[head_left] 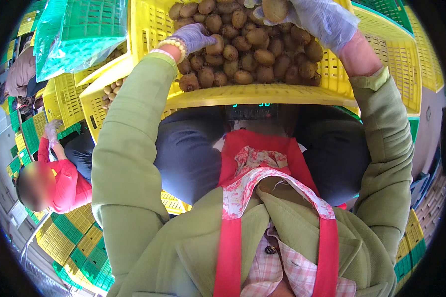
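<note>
Brown kiwifruit (264,56) fill the middle of a yellow slatted crate (262,94) in front of my lap. My left hand (192,37), in a thin translucent glove, reaches over the crate's left side. Its thumb and fingers close on a kiwifruit (215,45) at the edge of the pile; some fingers are hard to see. Over the far right of the pile, my gloved right hand (318,21) grips a larger kiwifruit (276,9) close to the upper picture edge. A beaded bracelet (175,44) circles my left wrist.
A digital scale display (252,105) glows green below the crate's near wall. Left stands another yellow crate (95,101) with kiwifruit, near a green crate (91,29) under clear plastic. A yellow crate (399,59) is at right. A co-worker in a red top (69,180) sits at left.
</note>
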Available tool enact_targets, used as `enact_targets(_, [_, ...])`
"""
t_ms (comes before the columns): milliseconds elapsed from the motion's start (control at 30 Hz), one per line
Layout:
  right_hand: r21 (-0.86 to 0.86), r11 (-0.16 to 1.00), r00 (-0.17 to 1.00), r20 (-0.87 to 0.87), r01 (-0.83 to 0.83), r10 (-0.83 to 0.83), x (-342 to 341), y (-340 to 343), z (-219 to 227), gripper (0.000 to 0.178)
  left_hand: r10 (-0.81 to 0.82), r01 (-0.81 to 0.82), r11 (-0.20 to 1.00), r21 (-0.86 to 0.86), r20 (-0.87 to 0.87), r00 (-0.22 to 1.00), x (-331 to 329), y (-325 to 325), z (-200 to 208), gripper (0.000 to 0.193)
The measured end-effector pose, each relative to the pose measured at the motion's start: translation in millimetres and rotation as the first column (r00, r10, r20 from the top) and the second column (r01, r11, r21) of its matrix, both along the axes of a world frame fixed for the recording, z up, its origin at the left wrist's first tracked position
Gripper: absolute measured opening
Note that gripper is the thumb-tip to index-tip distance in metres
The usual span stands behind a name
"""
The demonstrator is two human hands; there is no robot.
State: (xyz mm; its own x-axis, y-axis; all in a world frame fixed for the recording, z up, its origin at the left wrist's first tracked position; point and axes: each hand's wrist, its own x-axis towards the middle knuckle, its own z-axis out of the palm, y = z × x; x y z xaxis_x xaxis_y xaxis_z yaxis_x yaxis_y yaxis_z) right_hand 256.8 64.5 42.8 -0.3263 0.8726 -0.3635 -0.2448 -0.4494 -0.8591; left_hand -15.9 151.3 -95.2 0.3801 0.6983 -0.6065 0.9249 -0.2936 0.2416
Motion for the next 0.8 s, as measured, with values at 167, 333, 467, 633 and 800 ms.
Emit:
enact_targets(167, [0.059,0.998,0.999,-0.018,-0.029,0.03,0,-1,-3,0.023,-0.066,0.065,0.998,-0.016,-0.106,0.992,14,-2,-19,0.07])
enact_targets(333, [0.087,0.995,0.999,-0.012,-0.041,0.042,-3,-3,-2,0.024,-0.052,0.053,0.999,0.003,-0.18,0.982,26,-8,-38,0.061])
enact_targets(467, [0.091,0.995,0.999,-0.003,-0.051,0.052,-3,-3,-5,0.023,-0.026,0.03,0.999,0.013,-0.218,0.976,32,-9,-34,0.068])
enact_targets(633, [0.045,0.998,0.999,-0.011,-0.053,0.053,-1,-3,-10,0.022,0.265,-0.23,0.957,-0.176,0.207,0.942,21,-9,6,0.067])
enact_targets(800, [0.033,0.998,0.998,0.013,-0.061,0.061,-2,-2,-12,0.019,0.582,-0.239,0.763,-0.601,0.476,0.659,8,-31,57,0.055])
